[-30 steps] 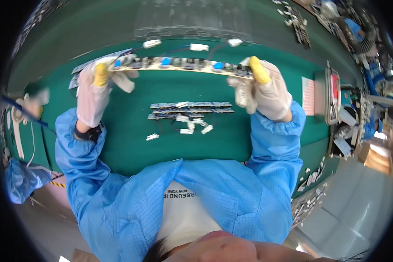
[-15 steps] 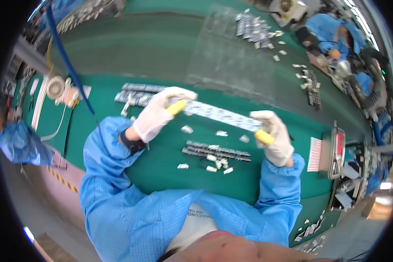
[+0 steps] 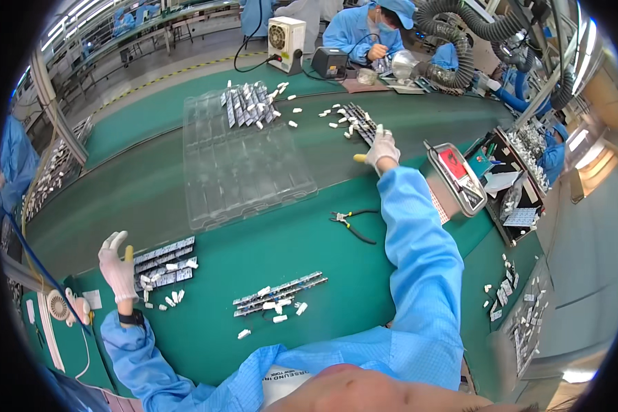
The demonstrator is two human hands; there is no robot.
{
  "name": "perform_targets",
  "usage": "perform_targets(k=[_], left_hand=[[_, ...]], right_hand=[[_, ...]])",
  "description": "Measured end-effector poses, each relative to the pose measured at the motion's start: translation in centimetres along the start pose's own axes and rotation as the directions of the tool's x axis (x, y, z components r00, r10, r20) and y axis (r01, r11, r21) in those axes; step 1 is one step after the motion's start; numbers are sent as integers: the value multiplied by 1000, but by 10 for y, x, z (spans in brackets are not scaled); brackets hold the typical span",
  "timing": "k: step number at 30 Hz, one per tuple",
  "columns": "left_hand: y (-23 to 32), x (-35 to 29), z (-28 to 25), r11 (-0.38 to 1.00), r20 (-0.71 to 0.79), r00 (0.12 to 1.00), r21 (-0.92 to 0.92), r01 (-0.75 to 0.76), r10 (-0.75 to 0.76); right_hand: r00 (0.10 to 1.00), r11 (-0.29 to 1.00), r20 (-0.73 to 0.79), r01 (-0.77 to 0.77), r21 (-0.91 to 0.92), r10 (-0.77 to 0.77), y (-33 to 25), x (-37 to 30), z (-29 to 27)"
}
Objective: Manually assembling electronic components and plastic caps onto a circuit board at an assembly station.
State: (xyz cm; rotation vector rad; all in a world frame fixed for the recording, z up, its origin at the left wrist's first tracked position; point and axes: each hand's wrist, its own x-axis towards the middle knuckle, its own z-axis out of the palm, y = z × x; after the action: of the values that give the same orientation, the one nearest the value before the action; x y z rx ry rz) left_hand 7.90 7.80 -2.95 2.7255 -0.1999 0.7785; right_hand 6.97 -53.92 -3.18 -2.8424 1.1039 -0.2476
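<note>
My left hand (image 3: 118,266), in a white glove with yellow-tipped thumb, is open, fingers apart. It is beside a stack of circuit board strips (image 3: 163,247) with white connectors, at the left of the green mat. My right hand (image 3: 383,149), gloved likewise, stretches far forward to the right. Its fingers and thumb are spread at the near end of dark board strips (image 3: 358,123) on the belt; whether it touches them I cannot tell. Between my arms, in front of me, lie more board strips (image 3: 279,294) with white connectors (image 3: 277,305) around them.
Yellow-and-black cutting pliers (image 3: 356,225) lie near my right forearm. A clear plastic tray (image 3: 244,175) rests across the belt edge, with several boards (image 3: 247,104) at its far end. To the right is a metal tray (image 3: 456,180). A co-worker (image 3: 364,34) sits beyond the belt.
Both hands have let go of the pale board strip stretched between them and moved apart. My left hand is now beside the left stack; my right reaches forward. The view has shifted.
</note>
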Motion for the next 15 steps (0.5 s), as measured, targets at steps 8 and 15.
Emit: perform_targets(k=[8, 15], left_hand=[[125, -56, -15, 704, 12, 818, -517, -487, 575], [145, -84, -20, 530, 264, 496, -659, -533, 827]], right_hand=[[993, 999, 116, 31, 24, -33, -4, 70, 38], [985, 996, 157, 80, -47, -72, -11, 77, 49]])
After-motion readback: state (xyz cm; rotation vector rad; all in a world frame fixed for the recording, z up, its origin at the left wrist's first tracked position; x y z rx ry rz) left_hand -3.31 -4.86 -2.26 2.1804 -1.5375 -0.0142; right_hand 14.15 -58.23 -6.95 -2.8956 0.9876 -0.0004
